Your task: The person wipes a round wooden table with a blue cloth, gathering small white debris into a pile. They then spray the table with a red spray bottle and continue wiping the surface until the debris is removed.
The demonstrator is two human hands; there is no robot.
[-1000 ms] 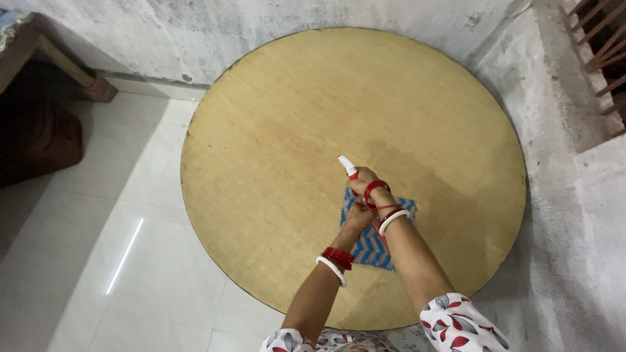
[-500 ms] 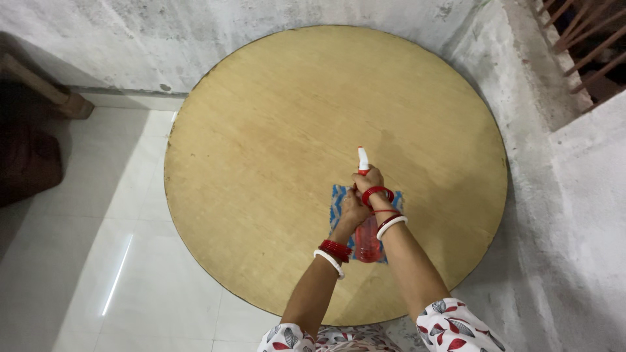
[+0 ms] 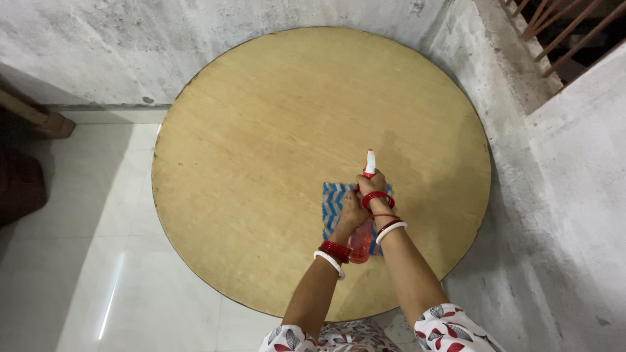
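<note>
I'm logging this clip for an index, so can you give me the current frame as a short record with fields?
Surface: round wooden tabletop against a grey wall
Right hand: grips the neck of a red spray bottle, white nozzle pointing away
Left hand: on the bottle beside the right
Under hands: blue zigzag cloth lying flat
Floor: white tiles

One package only: a spray bottle, over the near-right part of the round wooden counter. Body is translucent red, roughly cylindrical; the head is white with a red collar, and its nozzle points away toward the far side of the counter. It's held above the counter, tilted, directly over a blue-and-white zigzag cloth lying flat there. No label can be made out on the bottle. No signs or screens around the counter.
</note>
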